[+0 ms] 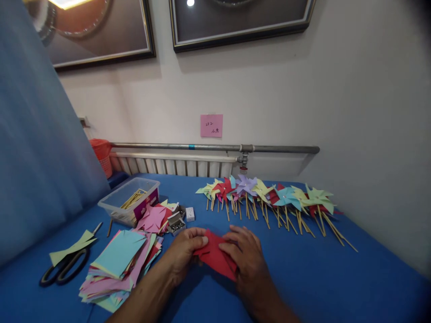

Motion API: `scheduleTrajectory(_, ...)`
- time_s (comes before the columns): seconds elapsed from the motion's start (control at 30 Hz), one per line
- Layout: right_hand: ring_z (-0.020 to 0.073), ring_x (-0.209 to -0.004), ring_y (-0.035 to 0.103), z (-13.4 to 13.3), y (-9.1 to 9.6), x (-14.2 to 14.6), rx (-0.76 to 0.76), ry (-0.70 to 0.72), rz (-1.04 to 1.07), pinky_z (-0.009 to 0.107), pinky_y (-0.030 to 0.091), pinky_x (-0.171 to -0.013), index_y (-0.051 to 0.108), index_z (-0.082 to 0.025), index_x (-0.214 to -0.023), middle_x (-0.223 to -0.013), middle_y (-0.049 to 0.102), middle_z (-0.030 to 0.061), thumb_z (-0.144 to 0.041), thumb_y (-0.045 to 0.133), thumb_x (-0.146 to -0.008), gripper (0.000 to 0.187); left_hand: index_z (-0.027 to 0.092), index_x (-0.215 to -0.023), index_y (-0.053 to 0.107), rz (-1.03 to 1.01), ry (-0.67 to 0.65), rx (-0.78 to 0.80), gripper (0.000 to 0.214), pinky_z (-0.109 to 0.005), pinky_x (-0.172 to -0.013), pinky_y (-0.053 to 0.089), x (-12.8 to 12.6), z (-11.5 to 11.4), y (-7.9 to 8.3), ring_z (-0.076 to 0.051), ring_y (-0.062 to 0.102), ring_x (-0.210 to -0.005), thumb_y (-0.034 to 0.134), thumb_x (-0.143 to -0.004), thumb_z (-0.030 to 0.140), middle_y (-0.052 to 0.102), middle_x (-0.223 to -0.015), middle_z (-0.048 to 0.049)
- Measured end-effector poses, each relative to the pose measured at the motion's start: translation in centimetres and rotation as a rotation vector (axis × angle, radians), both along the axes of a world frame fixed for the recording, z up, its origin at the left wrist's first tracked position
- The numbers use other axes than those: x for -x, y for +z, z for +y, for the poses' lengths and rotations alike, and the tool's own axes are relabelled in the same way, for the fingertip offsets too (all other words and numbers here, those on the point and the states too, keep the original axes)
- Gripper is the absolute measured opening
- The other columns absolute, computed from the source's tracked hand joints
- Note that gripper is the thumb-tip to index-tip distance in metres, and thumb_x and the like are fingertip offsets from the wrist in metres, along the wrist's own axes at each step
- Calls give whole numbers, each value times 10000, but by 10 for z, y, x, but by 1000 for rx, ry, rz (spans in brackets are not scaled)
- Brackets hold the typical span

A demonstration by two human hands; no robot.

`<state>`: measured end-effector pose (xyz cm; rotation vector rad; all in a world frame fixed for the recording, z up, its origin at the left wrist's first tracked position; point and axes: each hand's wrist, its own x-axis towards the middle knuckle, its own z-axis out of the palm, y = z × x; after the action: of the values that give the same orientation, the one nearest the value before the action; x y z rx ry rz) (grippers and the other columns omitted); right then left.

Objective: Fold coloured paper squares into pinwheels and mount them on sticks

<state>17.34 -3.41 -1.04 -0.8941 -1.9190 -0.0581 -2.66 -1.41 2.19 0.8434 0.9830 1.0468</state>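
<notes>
Between my two hands is a red paper sheet [217, 258], partly folded, with slits visible near its left side. My left hand [188, 251] pinches its left edge with the thumb on top. On the right side, my right hand [247, 255] grips the paper, its fingers curled over the upper face and the edge. Just beyond my left hand stands an opened small box of metal pins [175, 224]. Left of it lie cut pink paper pieces [153, 218]. A stack of coloured paper sheets [117, 255] lies left of my left forearm.
Paper pinwheels on sticks [247, 185] lie in a row at the back right. A clear plastic box [129, 197] holds thin sticks. Black-handled scissors [65, 269] lie far left under a pale green paper scrap [72, 248]. A blue curtain [43, 134] hangs left; a pipe [175, 146] runs along the wall.
</notes>
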Motion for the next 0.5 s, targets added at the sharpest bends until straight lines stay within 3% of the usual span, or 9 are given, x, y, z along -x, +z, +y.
scheduleTrajectory(0.1,327,-1117,716,-1,1,4,400,63,280,517,545,-1035,814,-283,-961,-994,809,74,-332,675,-967,147,158,-855,726,103,156,-68,557,-239,-500,383,4,5,-4,-112,527,-488,931,-592,605,670,-624,0)
scheduleTrajectory(0.17,309,-880,748,2,-6,8,709,83,587,442,605,-813,818,-234,-932,-916,818,85,-514,708,-943,302,151,-858,743,146,240,-157,556,-243,-563,415,8,8,-4,-131,583,-591,890,-649,645,712,-718,-37)
scheduleTrajectory(0.23,282,-720,723,7,-16,12,910,112,809,394,587,-686,811,-198,-861,-801,808,79,-663,791,-819,467,141,-884,772,150,213,-237,575,-256,-639,450,10,7,-1,-161,626,-711,853,-697,679,743,-823,-75)
scheduleTrajectory(0.33,292,-776,753,14,-31,16,1001,205,940,416,612,-763,827,-184,-969,-851,831,85,-704,844,-738,570,132,-852,785,119,67,-314,599,-274,-692,464,7,1,3,-172,609,-731,810,-738,719,718,-790,-75)
scheduleTrajectory(0.5,306,-792,764,15,-38,16,1027,213,927,436,616,-768,832,-180,-1031,-868,841,96,-709,851,-723,613,152,-726,705,129,-11,-279,510,-239,-588,385,-4,-3,1,-122,518,-576,959,-584,571,648,-630,-6)
